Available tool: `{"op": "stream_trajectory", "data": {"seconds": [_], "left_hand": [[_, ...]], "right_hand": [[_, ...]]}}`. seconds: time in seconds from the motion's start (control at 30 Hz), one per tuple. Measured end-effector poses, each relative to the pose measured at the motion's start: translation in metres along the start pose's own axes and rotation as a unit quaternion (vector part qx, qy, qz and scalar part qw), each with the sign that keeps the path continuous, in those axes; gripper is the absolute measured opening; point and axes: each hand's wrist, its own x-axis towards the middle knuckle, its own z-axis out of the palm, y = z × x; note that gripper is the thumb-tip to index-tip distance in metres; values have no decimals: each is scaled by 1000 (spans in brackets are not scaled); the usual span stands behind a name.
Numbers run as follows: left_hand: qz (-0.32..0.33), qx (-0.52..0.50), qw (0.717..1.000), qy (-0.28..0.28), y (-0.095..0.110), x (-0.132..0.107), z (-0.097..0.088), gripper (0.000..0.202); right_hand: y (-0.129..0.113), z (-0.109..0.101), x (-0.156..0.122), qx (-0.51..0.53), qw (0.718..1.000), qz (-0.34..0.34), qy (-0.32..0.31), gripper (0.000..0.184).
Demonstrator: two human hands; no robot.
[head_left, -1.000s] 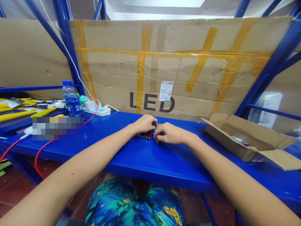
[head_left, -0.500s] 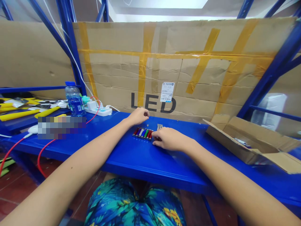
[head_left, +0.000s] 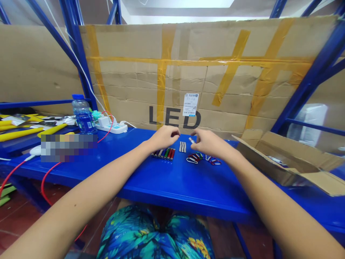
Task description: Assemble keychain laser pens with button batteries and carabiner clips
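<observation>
My left hand [head_left: 165,138] hovers over the far side of a row of slim metal tubes [head_left: 167,154] in red, green, blue and silver. Its fingers are curled together; whatever may be between them is hidden. Just right of the row stands a neat block of small round silvery parts [head_left: 182,146]. Beyond it my right hand [head_left: 207,139] is closed, with a small pale silvery piece [head_left: 192,140] showing at its fingertips, too small to name. Below that hand lies a fanned line of coloured carabiners [head_left: 196,157], partly covered by it.
An open cardboard box [head_left: 280,169] takes up the table's right side. To the left are a blue-capped bottle [head_left: 84,115], a white power strip [head_left: 115,126], red cables and yellow-handled items [head_left: 21,133]. A large taped cardboard panel [head_left: 129,86] closes off the back.
My right hand has left the right end of the tubes and moved up and right, uncovering the carabiners and silvery parts. My left hand has shifted right; the small loose silvery bit near it no longer shows.
</observation>
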Motion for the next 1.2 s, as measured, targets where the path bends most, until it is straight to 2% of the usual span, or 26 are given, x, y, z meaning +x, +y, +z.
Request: {"op": "stream_trajectory", "data": {"seconds": [0.07,0.17,0.33,0.5,0.8,1.03,1.2], "left_hand": [[47,45,996,-52,9,0,5,22],[80,104,984,-122,21,0,13,27],[119,155,962,-189,25,1,26,25],[132,171,956,-198,23,3,33,25],[130,116,962,-212,21,1,34,27],[131,163,959,-194,23,-1,36,24],[120,130,964,-199,21,0,36,28]], "right_hand": [[20,-8,7,5,1000,10,2,35],[41,-11,14,-24,1000,6,-17,8],[48,-11,11,-7,1000,-15,-2,7],[47,-9,0,17,999,-31,24,12],[40,9,1,83,994,-63,33,17],[35,8,-1,95,993,-65,35,17],[39,8,1,89,994,-62,30,17]]}}
